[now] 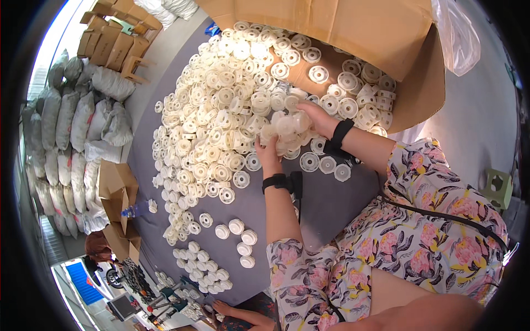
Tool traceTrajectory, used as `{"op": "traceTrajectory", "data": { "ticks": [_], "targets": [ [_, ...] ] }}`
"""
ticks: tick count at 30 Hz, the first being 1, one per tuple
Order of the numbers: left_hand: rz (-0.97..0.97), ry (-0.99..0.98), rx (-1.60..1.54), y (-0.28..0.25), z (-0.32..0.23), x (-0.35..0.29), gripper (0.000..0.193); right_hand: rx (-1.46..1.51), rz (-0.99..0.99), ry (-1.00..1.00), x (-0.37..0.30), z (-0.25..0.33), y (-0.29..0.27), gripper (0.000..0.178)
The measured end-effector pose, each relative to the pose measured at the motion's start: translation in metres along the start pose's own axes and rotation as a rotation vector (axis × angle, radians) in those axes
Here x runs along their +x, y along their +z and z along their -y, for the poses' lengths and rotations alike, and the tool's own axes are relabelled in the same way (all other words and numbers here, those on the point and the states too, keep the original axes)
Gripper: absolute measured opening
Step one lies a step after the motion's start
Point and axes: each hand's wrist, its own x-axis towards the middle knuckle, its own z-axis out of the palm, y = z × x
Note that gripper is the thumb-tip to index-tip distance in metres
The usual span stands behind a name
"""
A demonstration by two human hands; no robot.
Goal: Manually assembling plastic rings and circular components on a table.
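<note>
Between my two hands is a bunch of translucent whitish round plastic parts [288, 128]. My left hand [269, 151] grips its near left side, thumb and fingers curled against it. My right hand [316, 118] closes round its right side. The bunch is held over the edge of a big heap of cream-white ring-shaped plastic parts [215, 118], and where it touches the heap I cannot tell. Just in front of my hands lie flat white discs with holed centres [309, 162]. Black straps with small devices sit on both my wrists.
A large open cardboard box [353, 27] spills similar parts at the back right. Stacked white caps [201, 267] and several loose ones lie on the grey cloth [259, 212] to the left. A co-worker's hand [222, 308] is at the lower edge. Full sacks [69, 118] stand far left.
</note>
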Motion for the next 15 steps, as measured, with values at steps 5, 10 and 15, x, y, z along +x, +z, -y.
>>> {"op": "traceTrajectory", "data": {
  "ticks": [5,10,15],
  "targets": [
    [-0.101,0.2,0.185,-0.041,0.026,0.014,0.063,-0.581,-0.214,-0.424,-0.015,-0.023,-0.016,0.04],
    [-0.156,0.137,0.046,-0.112,0.038,0.008,0.041,-0.802,0.189,0.021,-0.099,-0.067,-0.015,0.032],
    [-0.165,0.363,1.295,-0.186,0.05,-0.027,0.048,-1.18,0.531,0.584,-0.136,-0.124,-0.032,0.031]
  ]
}}
